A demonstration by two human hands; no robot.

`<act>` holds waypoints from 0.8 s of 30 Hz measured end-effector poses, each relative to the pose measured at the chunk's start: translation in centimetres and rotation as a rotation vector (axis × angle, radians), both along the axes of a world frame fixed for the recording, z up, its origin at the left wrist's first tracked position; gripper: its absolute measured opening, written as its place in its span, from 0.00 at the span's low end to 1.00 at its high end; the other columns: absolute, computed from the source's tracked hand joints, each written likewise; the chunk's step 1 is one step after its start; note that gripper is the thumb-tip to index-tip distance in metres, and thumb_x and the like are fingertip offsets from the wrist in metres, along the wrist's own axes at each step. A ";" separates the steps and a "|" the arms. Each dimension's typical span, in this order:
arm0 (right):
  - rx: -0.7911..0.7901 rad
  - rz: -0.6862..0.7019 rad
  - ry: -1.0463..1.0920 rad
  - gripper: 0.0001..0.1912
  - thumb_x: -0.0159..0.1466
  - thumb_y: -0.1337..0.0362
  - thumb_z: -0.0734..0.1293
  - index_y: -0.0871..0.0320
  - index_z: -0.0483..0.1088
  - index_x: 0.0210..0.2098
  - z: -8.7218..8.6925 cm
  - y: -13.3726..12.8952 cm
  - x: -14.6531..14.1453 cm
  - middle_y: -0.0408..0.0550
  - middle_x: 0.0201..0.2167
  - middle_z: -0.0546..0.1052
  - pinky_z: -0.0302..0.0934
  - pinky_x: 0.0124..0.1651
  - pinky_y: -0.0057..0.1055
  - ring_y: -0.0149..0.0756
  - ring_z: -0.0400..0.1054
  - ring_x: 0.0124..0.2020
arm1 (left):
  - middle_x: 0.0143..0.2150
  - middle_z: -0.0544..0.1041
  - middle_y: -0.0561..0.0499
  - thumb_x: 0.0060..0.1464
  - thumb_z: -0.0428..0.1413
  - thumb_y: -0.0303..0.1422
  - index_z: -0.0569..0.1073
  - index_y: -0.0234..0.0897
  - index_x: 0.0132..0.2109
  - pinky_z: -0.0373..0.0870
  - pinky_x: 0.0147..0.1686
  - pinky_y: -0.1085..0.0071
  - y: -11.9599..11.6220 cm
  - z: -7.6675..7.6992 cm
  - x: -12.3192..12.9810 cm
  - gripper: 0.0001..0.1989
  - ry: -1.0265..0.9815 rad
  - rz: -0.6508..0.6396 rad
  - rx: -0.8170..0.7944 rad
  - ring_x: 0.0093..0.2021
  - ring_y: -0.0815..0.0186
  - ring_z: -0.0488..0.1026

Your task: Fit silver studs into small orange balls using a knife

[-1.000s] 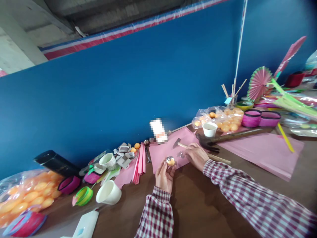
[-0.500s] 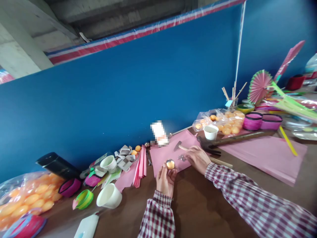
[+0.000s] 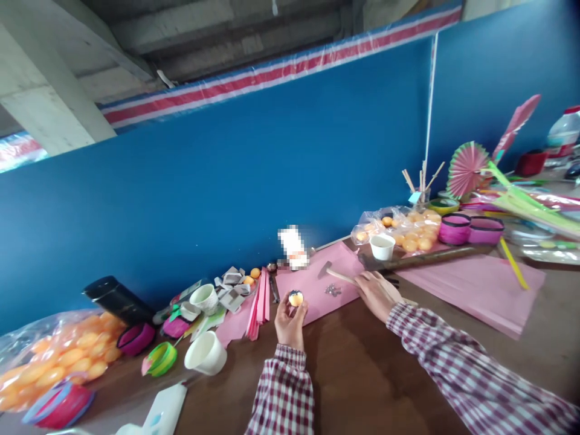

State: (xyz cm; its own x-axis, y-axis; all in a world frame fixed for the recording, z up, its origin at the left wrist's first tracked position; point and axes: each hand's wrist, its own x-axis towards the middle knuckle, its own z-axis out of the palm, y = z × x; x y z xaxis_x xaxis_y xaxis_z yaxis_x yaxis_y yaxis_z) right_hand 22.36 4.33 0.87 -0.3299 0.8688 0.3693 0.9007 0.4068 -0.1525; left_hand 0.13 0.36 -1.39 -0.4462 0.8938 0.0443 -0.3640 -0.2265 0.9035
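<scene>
My left hand (image 3: 290, 323) pinches a small round orange piece with a dark, shiny upper rim (image 3: 296, 298), raised a little above the table. It looks like the orange balls nearby, but its exact kind is unclear. My right hand (image 3: 378, 294) lies over the wooden handle of a small hammer (image 3: 342, 277), fingers closed round it. The hammer's head rests on a pink sheet (image 3: 312, 282). Between my hands, a little heap of small metallic bits (image 3: 333, 290) sits on that sheet.
A larger claw hammer (image 3: 421, 258) lies behind my right hand. A white cup (image 3: 382, 246) and bagged orange balls (image 3: 414, 232) stand beyond it. On the left are another white cup (image 3: 206, 353), folded pink paper (image 3: 258, 305) and a black cylinder (image 3: 118, 300). A blue partition (image 3: 226, 163) rises behind.
My right hand has slid back along the hammer handle, away from its head and the metallic bits. My left hand has shifted slightly left with the orange piece. The camera view has turned a little.
</scene>
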 end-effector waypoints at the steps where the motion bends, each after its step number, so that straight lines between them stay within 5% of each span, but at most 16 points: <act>1: -0.009 0.003 -0.011 0.11 0.60 0.69 0.55 0.59 0.67 0.36 -0.1 0.0 0.1 0.51 0.35 0.70 0.51 0.41 0.30 0.36 0.60 0.37 | 0.37 0.72 0.49 0.34 0.63 0.27 0.69 0.36 0.44 0.71 0.33 0.74 0.0 -0.1 -0.1 0.25 0.058 0.032 -0.003 0.33 0.71 0.72; 8: -0.050 -0.036 -0.076 0.14 0.60 0.73 0.52 0.61 0.66 0.39 -0.5 0.5 -0.1 0.52 0.34 0.71 0.51 0.40 0.29 0.35 0.62 0.35 | 0.34 0.71 0.49 0.34 0.63 0.34 0.69 0.32 0.43 0.71 0.23 0.74 -0.5 0.6 0.4 0.24 0.200 0.053 -0.075 0.24 0.72 0.71; 17: -0.010 -0.148 -0.107 0.17 0.60 0.74 0.50 0.57 0.63 0.43 -0.2 0.0 -0.7 0.53 0.34 0.69 0.51 0.31 0.30 0.39 0.62 0.35 | 0.38 0.72 0.46 0.36 0.62 0.33 0.68 0.34 0.46 0.72 0.28 0.72 -0.3 0.0 0.0 0.25 0.229 0.033 -0.051 0.30 0.70 0.72; 24: 0.109 -0.078 -0.018 0.13 0.61 0.67 0.55 0.55 0.63 0.44 -0.1 -0.4 -1.3 0.49 0.31 0.70 0.53 0.31 0.29 0.36 0.61 0.33 | 0.35 0.73 0.47 0.34 0.62 0.33 0.70 0.32 0.44 0.72 0.29 0.73 -0.2 0.0 -0.4 0.25 0.327 0.146 -0.057 0.30 0.69 0.72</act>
